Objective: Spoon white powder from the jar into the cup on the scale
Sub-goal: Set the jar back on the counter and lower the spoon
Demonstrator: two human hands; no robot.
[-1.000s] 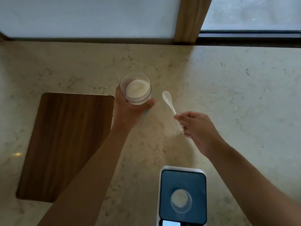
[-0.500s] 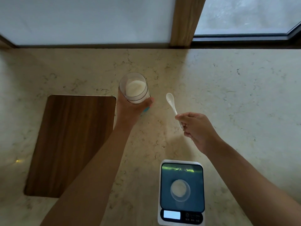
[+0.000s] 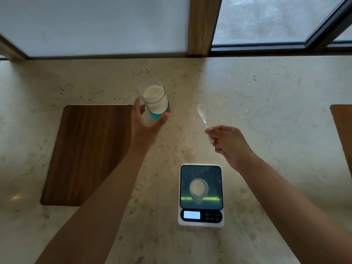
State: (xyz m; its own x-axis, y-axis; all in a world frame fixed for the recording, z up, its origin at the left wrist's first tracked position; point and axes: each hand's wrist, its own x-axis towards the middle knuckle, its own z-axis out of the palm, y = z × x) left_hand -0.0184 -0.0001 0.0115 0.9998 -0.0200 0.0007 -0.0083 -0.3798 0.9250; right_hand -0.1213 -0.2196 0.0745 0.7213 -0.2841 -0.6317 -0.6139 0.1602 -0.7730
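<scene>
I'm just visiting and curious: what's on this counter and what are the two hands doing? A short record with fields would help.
jar: clear jar of white powder, blue base, upright on the counter
left hand: left hand open around the jar's base, grip loose
right hand: right hand pinching a white spoon by its handle, bowl looks empty
cup: small cup holding some powder, on the scale
scale display: lit, unreadable
beside: wooden board at left

Marble counter [image 3: 266,111]: jar [image 3: 155,100], scale [image 3: 201,195] (display lit), wooden board [image 3: 87,153].
</scene>
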